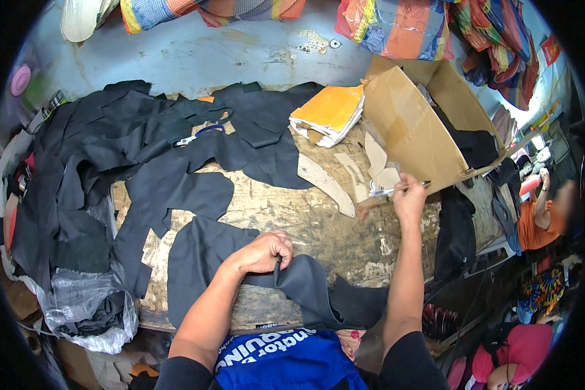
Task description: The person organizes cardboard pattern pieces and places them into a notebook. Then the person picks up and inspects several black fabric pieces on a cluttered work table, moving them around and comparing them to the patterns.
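Note:
Near the table's front edge, my left hand (265, 252) is closed on a piece of black leather-like sheet (205, 253). The sheet bunches under the fist, and its right part curls over the table edge. My right hand (409, 199) reaches farther out and pinches a slim silver pen (386, 192), held roughly level. Beside the pen lie pale cut-out templates (376, 155), some overlapping. A longer curved template (326, 183) rests to their left on the worn wooden table (276, 216).
Black sheet pieces (84, 143) heap over the left side, with blue-handled scissors (208, 130) among them. An orange-covered paper stack (331, 109) sits by a cardboard box (403, 114) holding black material. A clear plastic bag (88, 302) hangs front left. Other people (545, 218) are at the right.

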{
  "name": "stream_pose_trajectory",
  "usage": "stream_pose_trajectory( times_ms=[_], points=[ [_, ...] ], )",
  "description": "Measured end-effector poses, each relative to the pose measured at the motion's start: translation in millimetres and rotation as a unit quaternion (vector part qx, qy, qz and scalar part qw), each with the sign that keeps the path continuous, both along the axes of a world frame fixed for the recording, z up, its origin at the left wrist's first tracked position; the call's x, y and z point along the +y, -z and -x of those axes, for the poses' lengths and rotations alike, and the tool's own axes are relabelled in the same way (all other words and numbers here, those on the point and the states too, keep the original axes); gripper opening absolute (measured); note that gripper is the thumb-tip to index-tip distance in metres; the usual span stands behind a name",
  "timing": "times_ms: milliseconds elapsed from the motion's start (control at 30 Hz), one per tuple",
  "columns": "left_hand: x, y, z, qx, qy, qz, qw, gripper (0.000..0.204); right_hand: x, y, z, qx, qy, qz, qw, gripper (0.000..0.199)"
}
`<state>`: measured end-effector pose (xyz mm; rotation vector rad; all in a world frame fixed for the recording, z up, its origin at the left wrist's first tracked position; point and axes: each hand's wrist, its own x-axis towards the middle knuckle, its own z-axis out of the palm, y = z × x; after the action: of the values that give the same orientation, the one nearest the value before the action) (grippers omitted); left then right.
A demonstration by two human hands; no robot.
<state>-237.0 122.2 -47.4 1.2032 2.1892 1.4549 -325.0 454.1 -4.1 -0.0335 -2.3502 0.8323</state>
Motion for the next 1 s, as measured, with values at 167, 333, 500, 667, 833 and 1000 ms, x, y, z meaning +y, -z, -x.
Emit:
stream_pose_trajectory(
  times_ms=[167, 333, 500, 667, 833, 1000],
  points=[
    [-2, -2, 1, -0.025, 0.014, -0.004, 1.000, 0.014, 20, -27, 2, -0.067, -0.051, 0.089, 0.992, 0.022],
    [-3, -4, 2, -0.036, 0.010, 0.006, 0.999, 0.015, 10, -45, -15, -0.013, -0.025, -0.018, 0.999, 0.024],
    [-10, -4, 2, -0.085, -0.004, -0.003, 0.996, 0.014, -14, -38, -26, -0.027, -0.021, -0.169, 0.985, 0.025],
    [-15, -4, 3, -0.083, -0.009, -0.050, 0.995, 0.011, -61, -17, -25, -0.158, -0.150, -0.064, 0.974, 0.030],
    [-15, -1, 4, -0.055, -0.015, -0.049, 0.997, 0.008, -135, 8, 11, -0.130, -0.324, -0.060, 0.935, 0.057],
    [-15, 4, 5, -0.085, -0.012, -0.062, 0.994, 0.011, -195, 17, 49, -0.113, -0.355, -0.214, 0.903, 0.084]
  ],
)
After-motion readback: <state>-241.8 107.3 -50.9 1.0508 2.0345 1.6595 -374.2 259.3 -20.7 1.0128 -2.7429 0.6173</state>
